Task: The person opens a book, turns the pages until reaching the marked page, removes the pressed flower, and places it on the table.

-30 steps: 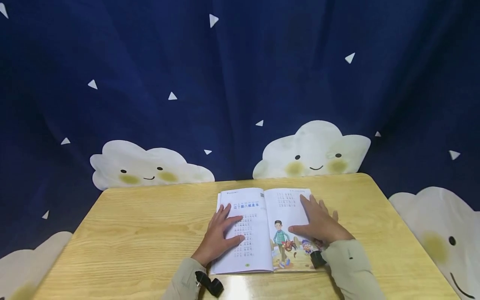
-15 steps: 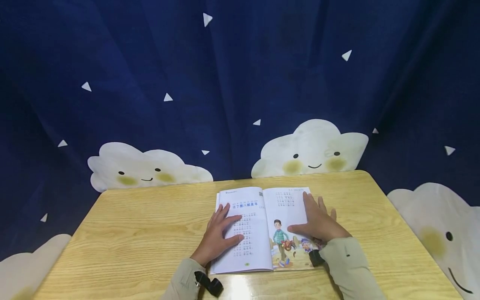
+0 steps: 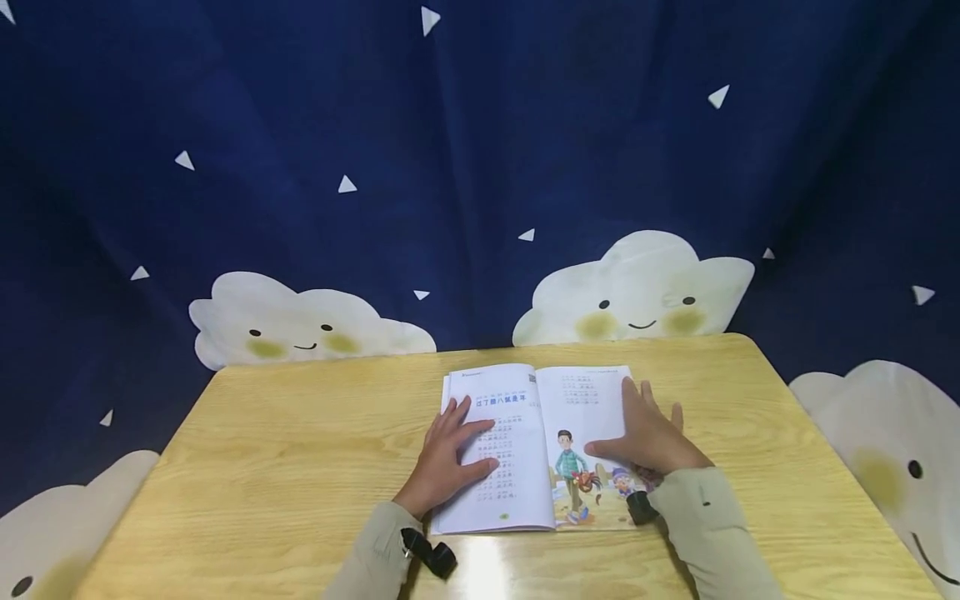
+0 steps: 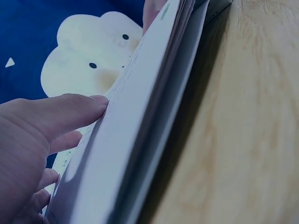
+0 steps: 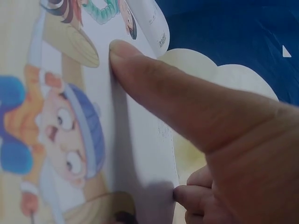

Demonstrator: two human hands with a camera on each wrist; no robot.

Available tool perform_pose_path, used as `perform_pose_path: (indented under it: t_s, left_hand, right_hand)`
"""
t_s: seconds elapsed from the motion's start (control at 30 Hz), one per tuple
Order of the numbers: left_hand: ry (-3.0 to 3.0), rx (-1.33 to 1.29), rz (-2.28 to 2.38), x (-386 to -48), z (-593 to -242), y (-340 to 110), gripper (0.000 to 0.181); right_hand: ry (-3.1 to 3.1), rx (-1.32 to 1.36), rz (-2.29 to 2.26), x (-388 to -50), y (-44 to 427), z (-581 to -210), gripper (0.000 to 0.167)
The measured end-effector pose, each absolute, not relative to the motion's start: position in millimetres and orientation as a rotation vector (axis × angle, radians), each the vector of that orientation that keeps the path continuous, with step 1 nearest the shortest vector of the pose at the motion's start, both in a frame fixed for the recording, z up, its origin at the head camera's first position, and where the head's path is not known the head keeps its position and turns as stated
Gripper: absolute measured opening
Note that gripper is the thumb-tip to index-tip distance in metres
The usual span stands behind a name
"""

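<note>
A children's book (image 3: 525,517) lies spread on the table, with Chinese text on the left page and a coloured picture of a boy with a rooster on the right. My left hand (image 3: 442,467) rests on the left page, fingers spread. In the left wrist view its thumb (image 4: 70,112) touches the paper, and the page edges stand slightly apart. My right hand (image 3: 660,437) lies at the right page's outer edge. Its straight thumb (image 5: 163,84) rests on the page in the right wrist view, while other fingertips (image 5: 191,196) are at the edge, partly hidden.
The light wooden table (image 3: 300,467) carries the book near its front. Behind it hangs a dark blue curtain (image 3: 480,150) with white triangles and smiling clouds. A black wrist camera (image 3: 429,553) sits on the left sleeve, another (image 3: 642,507) on the right.
My right index finger has slid rightward from the page to its upper outer edge. The left hand keeps its place on the book. The head view has shifted slightly.
</note>
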State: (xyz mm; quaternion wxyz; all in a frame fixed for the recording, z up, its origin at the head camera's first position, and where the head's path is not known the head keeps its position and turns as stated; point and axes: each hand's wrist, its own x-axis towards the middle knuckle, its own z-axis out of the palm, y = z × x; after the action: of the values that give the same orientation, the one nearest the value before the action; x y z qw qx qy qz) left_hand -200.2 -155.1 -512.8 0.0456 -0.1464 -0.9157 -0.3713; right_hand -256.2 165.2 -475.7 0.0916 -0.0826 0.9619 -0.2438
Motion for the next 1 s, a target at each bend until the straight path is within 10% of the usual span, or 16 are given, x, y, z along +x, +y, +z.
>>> perform_pose_path:
  t_s: [1.0]
  left_hand:
    - [-2.828,-0.458,-1.126,-203.0,-510.1,-161.1,0.055]
  right_hand:
    - [2.851,-0.208,-0.733,-252.4,161.1,-470.1,0.133]
